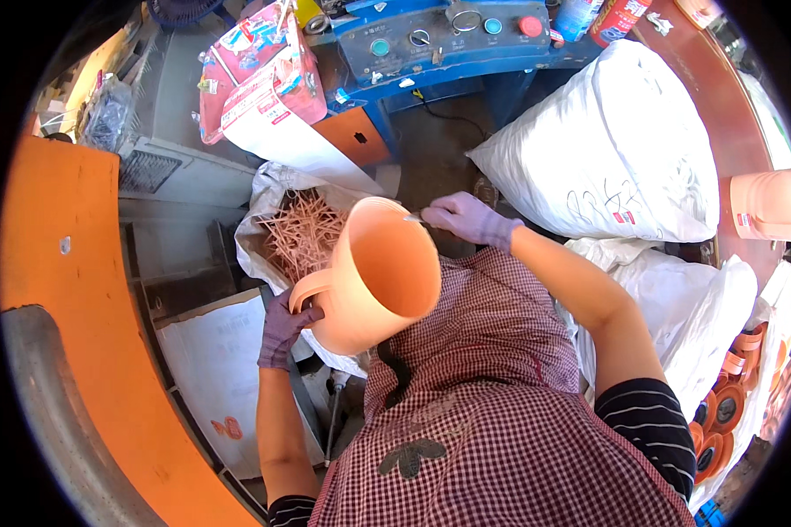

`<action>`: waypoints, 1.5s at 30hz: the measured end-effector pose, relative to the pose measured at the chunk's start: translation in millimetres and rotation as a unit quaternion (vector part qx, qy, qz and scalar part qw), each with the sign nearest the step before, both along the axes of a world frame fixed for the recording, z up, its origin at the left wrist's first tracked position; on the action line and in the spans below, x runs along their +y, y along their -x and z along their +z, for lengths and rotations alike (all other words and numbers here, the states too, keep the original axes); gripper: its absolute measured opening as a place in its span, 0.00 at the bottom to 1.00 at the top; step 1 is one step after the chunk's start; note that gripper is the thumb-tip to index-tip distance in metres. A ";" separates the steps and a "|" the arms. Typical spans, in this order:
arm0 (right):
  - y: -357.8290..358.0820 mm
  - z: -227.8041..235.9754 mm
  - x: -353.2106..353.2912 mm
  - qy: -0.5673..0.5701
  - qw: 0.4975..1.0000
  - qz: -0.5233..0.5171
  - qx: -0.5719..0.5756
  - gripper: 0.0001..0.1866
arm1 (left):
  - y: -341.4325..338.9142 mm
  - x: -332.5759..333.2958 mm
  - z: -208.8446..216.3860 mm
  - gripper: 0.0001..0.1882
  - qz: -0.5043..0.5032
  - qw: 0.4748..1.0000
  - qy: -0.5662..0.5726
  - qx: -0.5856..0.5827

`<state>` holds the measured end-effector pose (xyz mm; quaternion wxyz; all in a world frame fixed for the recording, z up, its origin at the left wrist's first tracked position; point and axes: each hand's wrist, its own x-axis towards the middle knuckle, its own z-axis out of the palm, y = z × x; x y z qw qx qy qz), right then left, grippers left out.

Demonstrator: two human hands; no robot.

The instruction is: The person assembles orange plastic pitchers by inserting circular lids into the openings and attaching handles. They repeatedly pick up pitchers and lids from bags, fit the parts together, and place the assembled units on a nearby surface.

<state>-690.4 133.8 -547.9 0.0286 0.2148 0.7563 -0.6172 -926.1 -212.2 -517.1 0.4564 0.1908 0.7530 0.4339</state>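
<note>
A peach-orange plastic pitcher [388, 268] is tilted in front of my apron, its wide mouth facing up and to the right. My left hand [286, 329], in a purple glove, is closed around the pitcher's handle. At the far side of the rim, my gloved right hand [470, 218] is closed on a small tool; only a short metallic tip [413, 218] shows, touching or very near the rim. Its kind cannot be made out. Behind the pitcher, a white sack [272, 189] holds many thin peach-coloured plastic scraps [303, 233].
A blue control panel [448, 39] with buttons stands ahead. A pink bin [264, 79] is at far left, an orange panel [70, 263] at left. A large full white sack [606, 149] leans at right, near another pitcher [765, 204]. Orange lids [721, 408] lie lower right.
</note>
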 end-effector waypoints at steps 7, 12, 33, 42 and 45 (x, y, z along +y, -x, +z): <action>-84.7 22.5 -48.9 0.020 0.999 -0.038 -0.028 0.19 | -11.2 17.6 23.4 0.25 -0.061 0.993 0.065 0.077; -135.2 66.7 -135.6 0.116 0.978 0.118 0.125 0.16 | -34.5 21.6 34.0 0.25 -0.030 0.991 0.077 0.108; -140.6 115.8 -49.0 -0.150 0.946 -0.274 0.084 0.19 | -150.0 67.7 118.7 0.17 -0.237 0.786 -0.040 0.569; -192.3 153.4 68.8 -0.412 0.866 -0.263 -0.106 0.26 | -135.4 70.6 112.6 0.21 -0.157 0.826 -0.013 0.541; -183.2 147.1 82.7 -0.400 0.872 -0.238 -0.150 0.25 | -126.1 71.6 107.9 0.22 -0.134 0.841 0.007 0.525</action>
